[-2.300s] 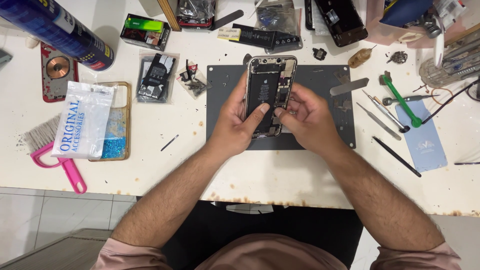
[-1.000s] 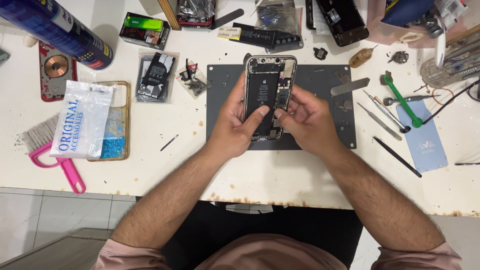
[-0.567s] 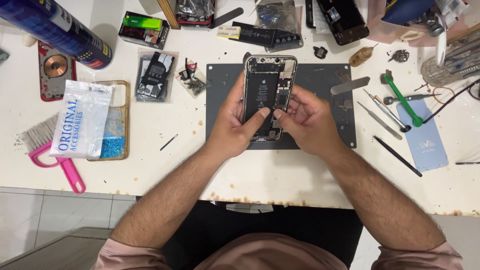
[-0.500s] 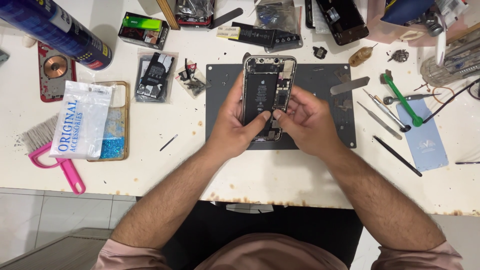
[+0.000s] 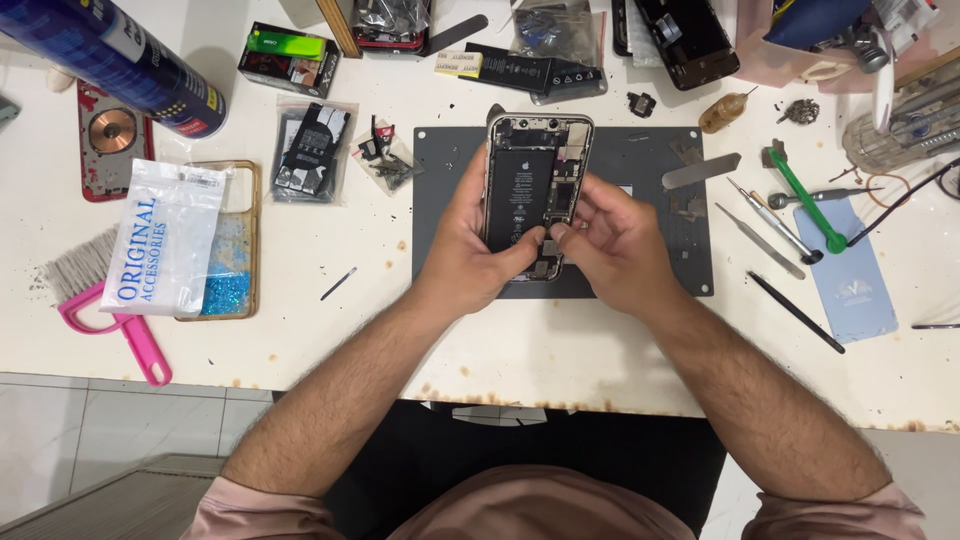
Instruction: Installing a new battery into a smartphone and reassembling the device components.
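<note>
The left hand (image 5: 470, 255) is wrapped around the left edge of an opened smartphone body with a bare black battery and exposed boards (image 5: 535, 190), thumb laid across its lower face, so it carries the phone just above the dark grey rectangular work mat (image 5: 640, 160) in the middle of the white tabletop (image 5: 350, 330). The right hand (image 5: 615, 250) is pinched narrow, thumb and forefinger closed at the phone's lower right corner; whether a small part sits between the fingertips I cannot tell, as they cover the spot.

The main risk, as I judge it, lies in that pinch: any flex cable or connector there is thin, and a pull at an angle could tear it or lift its socket. The phone is held in the air by one hand only, so a hard tug from the right could twist it out of the grip and drop it onto the mat.

A tiny screw or bracket let go here would likely bounce off the mat and be lost among the clutter (the clear bag of small dark parts (image 5: 385, 165) lies just left of the mat, and the metal tweezers (image 5: 775, 230) and the green-handled tool (image 5: 805, 205) lie to its right).
</note>
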